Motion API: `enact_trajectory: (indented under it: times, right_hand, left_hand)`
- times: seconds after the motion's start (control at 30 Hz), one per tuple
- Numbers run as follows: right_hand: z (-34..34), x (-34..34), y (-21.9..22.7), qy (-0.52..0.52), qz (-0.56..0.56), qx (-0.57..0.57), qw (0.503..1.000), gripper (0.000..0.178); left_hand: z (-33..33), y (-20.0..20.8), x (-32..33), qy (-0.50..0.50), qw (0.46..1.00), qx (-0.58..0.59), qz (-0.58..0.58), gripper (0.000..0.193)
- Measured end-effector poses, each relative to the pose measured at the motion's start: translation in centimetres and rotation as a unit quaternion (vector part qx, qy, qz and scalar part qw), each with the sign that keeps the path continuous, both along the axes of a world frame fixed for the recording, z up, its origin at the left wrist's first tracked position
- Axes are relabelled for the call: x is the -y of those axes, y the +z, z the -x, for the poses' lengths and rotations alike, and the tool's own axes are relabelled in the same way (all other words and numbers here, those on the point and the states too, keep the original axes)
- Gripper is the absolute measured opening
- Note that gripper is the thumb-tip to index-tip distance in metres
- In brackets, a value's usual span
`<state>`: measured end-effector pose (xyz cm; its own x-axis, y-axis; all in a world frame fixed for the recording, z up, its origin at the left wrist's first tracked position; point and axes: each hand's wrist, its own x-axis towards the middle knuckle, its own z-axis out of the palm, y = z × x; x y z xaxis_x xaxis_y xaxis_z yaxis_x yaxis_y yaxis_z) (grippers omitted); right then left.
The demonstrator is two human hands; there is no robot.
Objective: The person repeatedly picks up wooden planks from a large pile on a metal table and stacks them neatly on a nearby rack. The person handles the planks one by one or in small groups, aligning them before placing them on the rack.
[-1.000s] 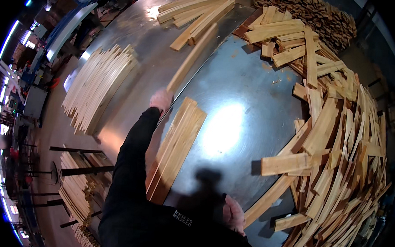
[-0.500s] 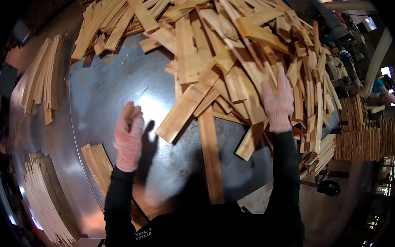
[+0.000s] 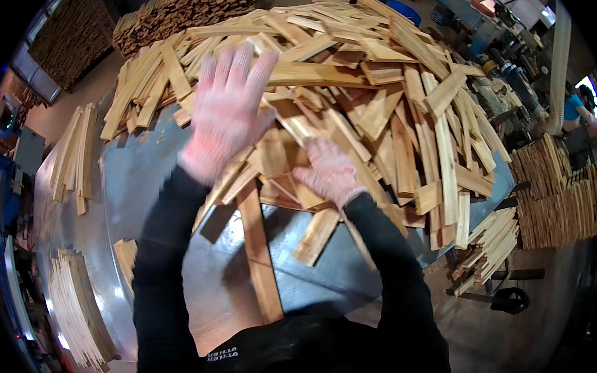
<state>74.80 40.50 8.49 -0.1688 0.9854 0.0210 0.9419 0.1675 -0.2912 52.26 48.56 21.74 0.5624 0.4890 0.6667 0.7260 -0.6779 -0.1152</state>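
A large heap of loose wooden slats (image 3: pixel 378 116) lies on a grey metal table (image 3: pixel 330 281). My left hand (image 3: pixel 226 117), in a pinkish knit glove, is raised over the left side of the heap, open, its fingers spread and pointing away from me. Just right of its fingers lies a long yellowish slat (image 3: pixel 319 75). My right hand (image 3: pixel 330 171), gloved alike, is lower and nearer the middle, fingers apart over the slats; whether its fingertips press on them is unclear. One long slat (image 3: pixel 259 252) sticks out of the heap toward me, beside a shorter piece (image 3: pixel 317 235).
On the table's left are a small bundle of slats (image 3: pixel 75 152) and a pale stack (image 3: pixel 76 303). At the right stand another slat bundle (image 3: pixel 490 243) and tall wood stacks (image 3: pixel 561 196). Machinery (image 3: pixel 504 69) fills the far right, with a person (image 3: pixel 576 111) beyond.
My left hand has moved up and right, from above bare metal to over the heap. My right hand has come left and nearer to me. The view has shifted, showing more of the background.
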Motion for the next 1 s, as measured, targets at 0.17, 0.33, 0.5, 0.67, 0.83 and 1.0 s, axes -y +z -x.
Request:
enact_trajectory:
  times: [0.17,0.33,0.5,0.67,0.83,1.0]
  right_hand:
    - [-6.3,7.0,2.5,0.038,-0.095,-0.16,0.982,0.073]
    - [-10.7,7.1,6.5,0.022,-0.188,-0.22,0.957,0.08]
    - [-6.9,2.0,9.1,0.11,-0.322,-0.052,0.939,0.103]
    - [3.4,1.9,7.1,0.339,0.218,-0.165,0.9,0.107]
    - [11.6,12.2,3.9,0.379,0.182,-0.334,0.844,0.109]
    - [10.8,15.1,-2.2,0.234,0.307,-0.421,0.821,0.086]
  left_hand:
    - [-7.7,-0.7,-9.5,0.152,0.953,-0.227,0.131,0.067]
    - [-2.3,1.2,-4.5,0.217,0.92,-0.317,0.072,0.072]
    - [11.5,13.2,7.7,0.203,0.89,-0.405,-0.047,0.073]
    - [21.7,18.6,21.3,0.261,0.884,-0.384,-0.052,0.067]
    - [14.8,4.9,28.9,0.288,0.861,0.39,0.154,0.057]
    - [3.6,-12.1,29.7,-0.013,0.484,0.78,0.396,0.05]
